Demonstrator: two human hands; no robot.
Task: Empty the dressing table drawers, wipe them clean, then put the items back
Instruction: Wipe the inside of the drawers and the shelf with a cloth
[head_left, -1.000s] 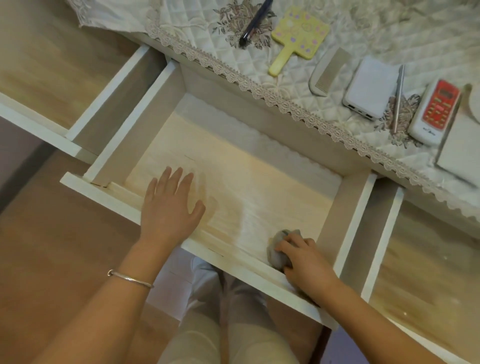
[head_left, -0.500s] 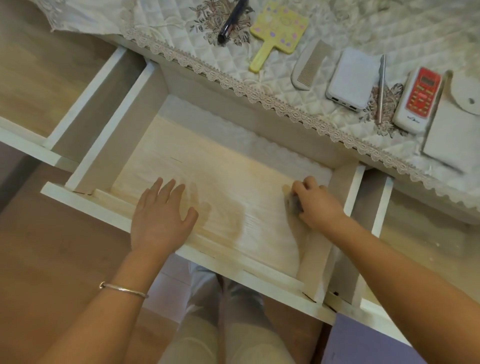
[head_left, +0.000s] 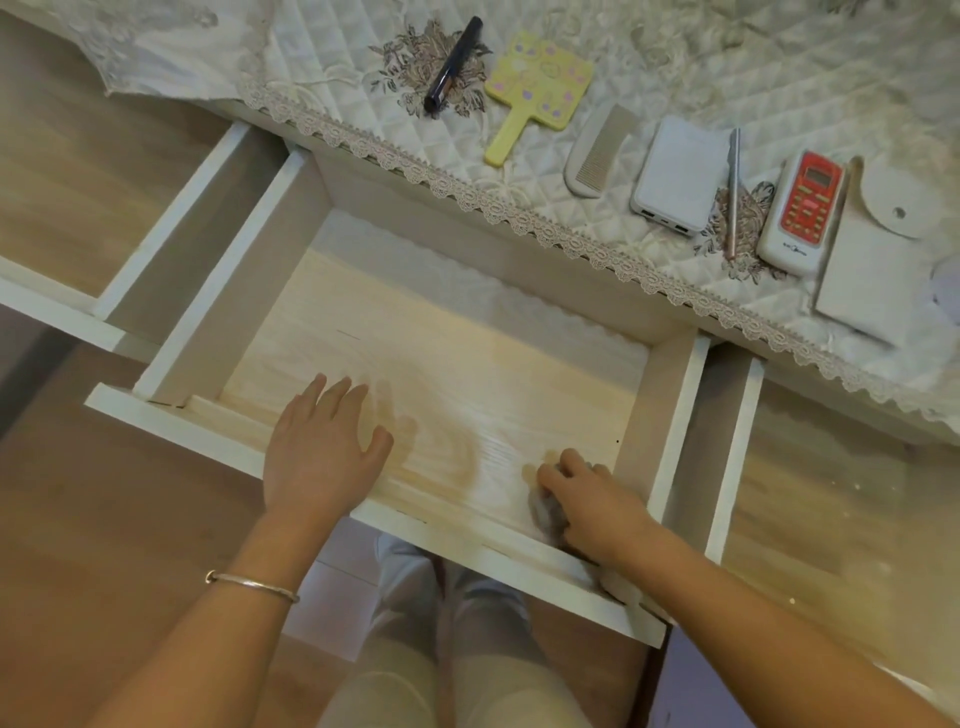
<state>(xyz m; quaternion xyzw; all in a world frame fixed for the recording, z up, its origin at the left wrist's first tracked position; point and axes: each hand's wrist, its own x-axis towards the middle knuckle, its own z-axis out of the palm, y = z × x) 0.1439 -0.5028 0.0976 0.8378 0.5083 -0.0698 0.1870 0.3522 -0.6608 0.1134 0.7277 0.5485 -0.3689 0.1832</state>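
Observation:
The middle drawer (head_left: 218, 291) is pulled out, its pale wood bottom bare. My left hand (head_left: 319, 452) lies flat, fingers apart, over the front rail at the drawer's near left. My right hand (head_left: 592, 499) presses a small grey cloth (head_left: 545, 512) onto the bottom at the near right corner; most of the cloth is hidden under the fingers. On the quilted tabletop cover (head_left: 675, 62) lie a dark pen (head_left: 453, 63), a yellow hand mirror (head_left: 535, 88), a comb (head_left: 597, 150), a white power bank (head_left: 678, 174), a thin metal stick (head_left: 732, 192), a red-and-white remote (head_left: 802, 213) and a white notebook (head_left: 872, 275).
A second open drawer (head_left: 171, 208) stands to the left and a third open drawer (head_left: 737, 457) to the right, both showing bare wood. Lace trim (head_left: 519, 213) hangs over the table's front edge. My knees (head_left: 457, 675) are below the drawer front.
My right hand with the cloth went from the near right corner up along the right wall, then came back down to the near right corner. The left hand stayed on the front rail.

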